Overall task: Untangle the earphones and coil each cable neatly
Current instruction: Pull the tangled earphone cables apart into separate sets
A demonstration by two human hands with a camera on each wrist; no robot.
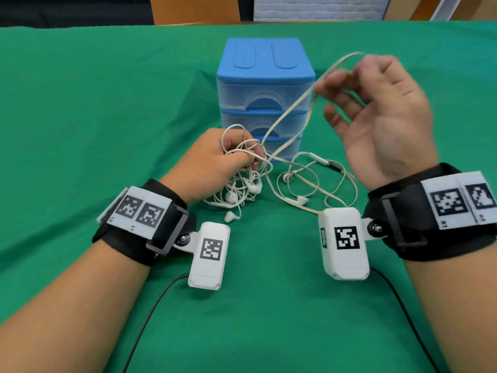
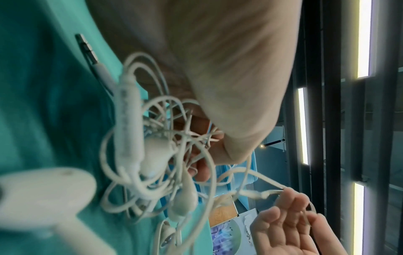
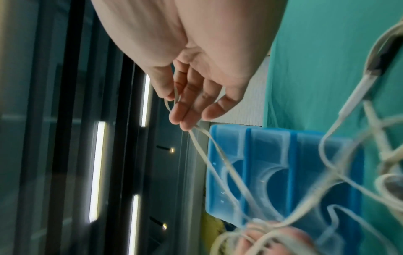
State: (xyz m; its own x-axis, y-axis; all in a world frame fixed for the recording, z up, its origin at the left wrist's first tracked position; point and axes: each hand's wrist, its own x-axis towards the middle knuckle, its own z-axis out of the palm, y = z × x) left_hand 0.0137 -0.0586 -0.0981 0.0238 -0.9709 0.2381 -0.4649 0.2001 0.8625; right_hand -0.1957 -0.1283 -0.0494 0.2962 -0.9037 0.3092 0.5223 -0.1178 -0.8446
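A knot of white earphone cables (image 1: 243, 181) hangs from my left hand (image 1: 215, 164), which grips the tangle (image 2: 157, 155) just above the green cloth. Several earbuds dangle under it, one earbud (image 1: 230, 216) lying on the cloth. My right hand (image 1: 376, 114) is raised, palm toward me, with a flat cream cable loop (image 1: 293, 103) hooked over its curled fingers (image 3: 185, 110). That cable runs taut down to the left hand. Another part of the cream earphones (image 1: 317, 179), with its remote and buds, lies loose on the cloth between the hands.
A small blue three-drawer plastic chest (image 1: 265, 95) stands just behind the hands, all drawers closed. The green cloth (image 1: 80, 117) covers the table all around. Black leads (image 1: 150, 313) trail from the wrist cameras toward me.
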